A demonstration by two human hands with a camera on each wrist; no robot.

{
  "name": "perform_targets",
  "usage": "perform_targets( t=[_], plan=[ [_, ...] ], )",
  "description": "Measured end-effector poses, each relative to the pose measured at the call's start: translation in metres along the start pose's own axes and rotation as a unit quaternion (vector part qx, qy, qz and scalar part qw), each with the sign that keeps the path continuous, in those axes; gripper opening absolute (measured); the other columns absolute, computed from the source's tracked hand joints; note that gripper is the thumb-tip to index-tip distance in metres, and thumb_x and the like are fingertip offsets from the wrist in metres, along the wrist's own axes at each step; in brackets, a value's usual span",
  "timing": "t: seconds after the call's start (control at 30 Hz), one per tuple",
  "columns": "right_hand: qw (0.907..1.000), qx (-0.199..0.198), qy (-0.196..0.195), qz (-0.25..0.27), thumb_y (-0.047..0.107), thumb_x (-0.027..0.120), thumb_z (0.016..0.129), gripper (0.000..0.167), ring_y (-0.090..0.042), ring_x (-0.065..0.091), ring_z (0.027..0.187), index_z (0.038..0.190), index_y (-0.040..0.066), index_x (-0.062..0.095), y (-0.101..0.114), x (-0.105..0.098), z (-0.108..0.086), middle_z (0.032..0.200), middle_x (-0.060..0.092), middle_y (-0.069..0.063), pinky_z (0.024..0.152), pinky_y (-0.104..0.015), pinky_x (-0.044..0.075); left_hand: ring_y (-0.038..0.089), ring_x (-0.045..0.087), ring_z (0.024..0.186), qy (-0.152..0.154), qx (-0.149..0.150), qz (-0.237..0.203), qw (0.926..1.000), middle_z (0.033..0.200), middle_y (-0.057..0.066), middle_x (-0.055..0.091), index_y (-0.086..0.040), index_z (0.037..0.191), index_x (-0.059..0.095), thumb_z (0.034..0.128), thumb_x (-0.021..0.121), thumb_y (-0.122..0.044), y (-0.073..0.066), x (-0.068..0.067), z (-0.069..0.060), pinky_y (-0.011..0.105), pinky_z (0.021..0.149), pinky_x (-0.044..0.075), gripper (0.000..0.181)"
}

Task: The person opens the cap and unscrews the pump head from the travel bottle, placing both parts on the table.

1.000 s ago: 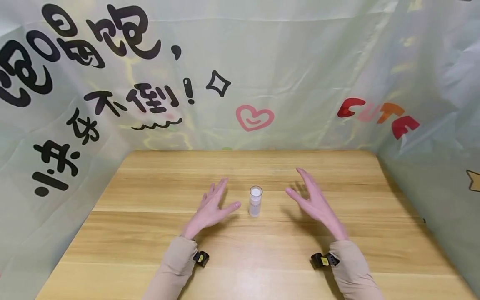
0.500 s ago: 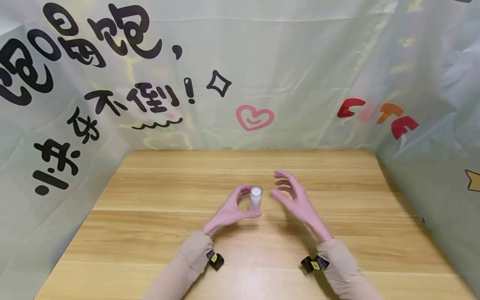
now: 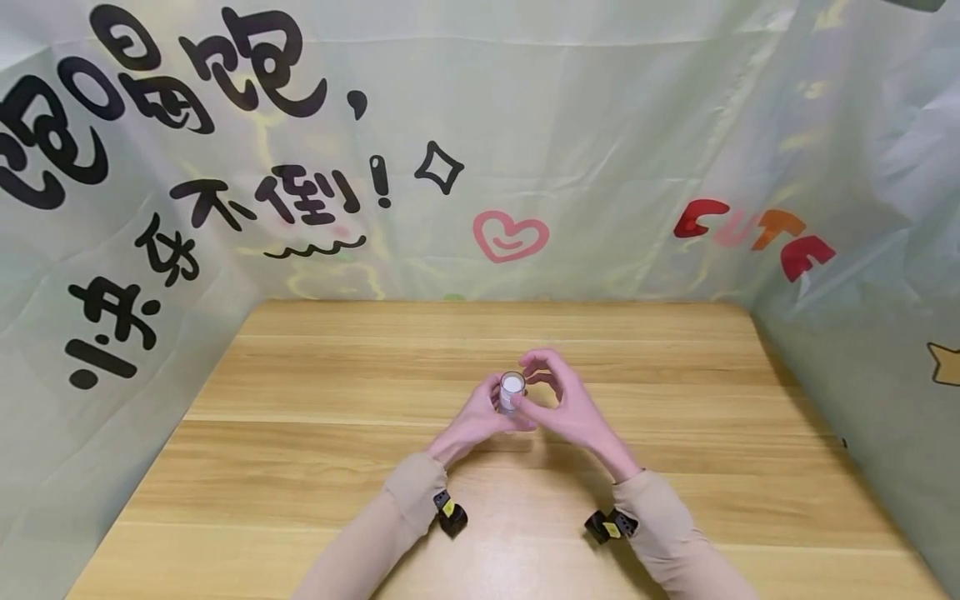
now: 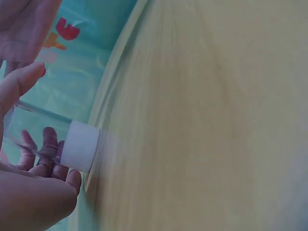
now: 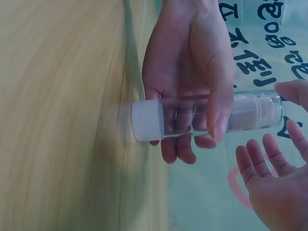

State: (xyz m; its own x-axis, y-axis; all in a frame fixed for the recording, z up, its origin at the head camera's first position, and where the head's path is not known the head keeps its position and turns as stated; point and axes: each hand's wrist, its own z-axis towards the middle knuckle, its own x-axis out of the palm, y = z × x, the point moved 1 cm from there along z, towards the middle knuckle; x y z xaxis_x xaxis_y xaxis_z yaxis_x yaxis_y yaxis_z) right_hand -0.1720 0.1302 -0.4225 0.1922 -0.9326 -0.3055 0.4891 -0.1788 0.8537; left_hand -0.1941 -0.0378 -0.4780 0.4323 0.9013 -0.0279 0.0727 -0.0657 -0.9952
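Note:
A small clear bottle [image 3: 512, 384] with a white base [image 5: 147, 121] and a clear cap over its white top is upright near the middle of the table. My left hand [image 3: 482, 417] grips its body, thumb on the near side and fingers behind. On the other side, my right hand [image 3: 573, 410] is held round the cap [image 5: 271, 109]. Its thumb is at the cap's edge, while the fingers stay spread and apart from it in the right wrist view. Whether the base touches the wood, I cannot tell.
The wooden table [image 3: 337, 483] runs back to a pale printed cloth [image 3: 600, 125] that hangs behind and at both sides. Black camera mounts [image 3: 452, 515] sit on both wrists, below beige sleeves.
My left hand has moved right and taken hold of the bottle. My right hand has come leftward to the cap, its fingers curving in.

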Motion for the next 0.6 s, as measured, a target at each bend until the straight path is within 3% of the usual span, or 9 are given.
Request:
perform_targets(
  t=[0.13,0.3,0.4,0.5,0.6],
  plan=[
    [1.0,-0.005,0.004,-0.003,-0.005,0.076,0.079,0.048,-0.011,0.054,0.107,0.121,0.0,0.054,-0.002,0.003,0.001,0.119,0.056,-0.022,0.097,-0.028,0.052,0.022,0.061,0.117,-0.005,0.018,0.012,0.9998,0.132,0.021,0.061,0.0,0.138,0.048,0.0766,0.079,-0.003,0.001,0.002,0.004,0.036,0.105,0.049,0.069],
    [0.9999,-0.008,0.002,-0.014,-0.003,0.077,0.078,0.045,-0.011,0.054,0.105,0.118,0.001,0.056,-0.002,0.006,0.002,0.113,0.057,-0.015,0.096,-0.026,0.052,0.008,0.061,0.097,-0.004,0.04,0.024,0.9989,0.118,0.025,0.066,0.004,0.126,0.057,0.0768,0.077,-0.002,0.002,0.006,0.009,0.025,0.094,0.049,0.053],
    [0.9998,-0.006,0.002,-0.018,-0.002,0.077,0.078,0.043,-0.014,0.055,0.105,0.115,0.001,0.057,-0.001,0.007,0.003,0.111,0.057,-0.013,0.096,-0.027,0.052,0.006,0.06,0.092,0.0,0.056,0.024,0.9981,0.111,0.026,0.066,0.008,0.117,0.06,0.077,0.075,0.0,0.004,0.008,0.012,0.023,0.092,0.049,0.044],
    [0.9996,-0.004,0.005,-0.027,-0.002,0.078,0.078,0.04,-0.019,0.056,0.107,0.112,0.002,0.058,0.0,0.008,0.004,0.111,0.057,-0.011,0.098,-0.03,0.052,0.006,0.058,0.088,-0.001,0.069,0.026,0.9973,0.102,0.022,0.066,0.009,0.109,0.061,0.0769,0.073,0.003,0.004,0.009,0.013,0.023,0.089,0.048,0.035],
    [0.999,-0.004,0.01,-0.043,-0.002,0.078,0.078,0.037,-0.022,0.057,0.109,0.109,0.003,0.059,0.0,0.009,0.005,0.11,0.058,-0.01,0.1,-0.032,0.053,0.005,0.056,0.084,0.0,0.074,0.034,0.9967,0.091,0.009,0.064,0.011,0.102,0.062,0.0777,0.069,0.005,0.005,0.011,0.014,0.021,0.083,0.047,0.027]
  ],
)
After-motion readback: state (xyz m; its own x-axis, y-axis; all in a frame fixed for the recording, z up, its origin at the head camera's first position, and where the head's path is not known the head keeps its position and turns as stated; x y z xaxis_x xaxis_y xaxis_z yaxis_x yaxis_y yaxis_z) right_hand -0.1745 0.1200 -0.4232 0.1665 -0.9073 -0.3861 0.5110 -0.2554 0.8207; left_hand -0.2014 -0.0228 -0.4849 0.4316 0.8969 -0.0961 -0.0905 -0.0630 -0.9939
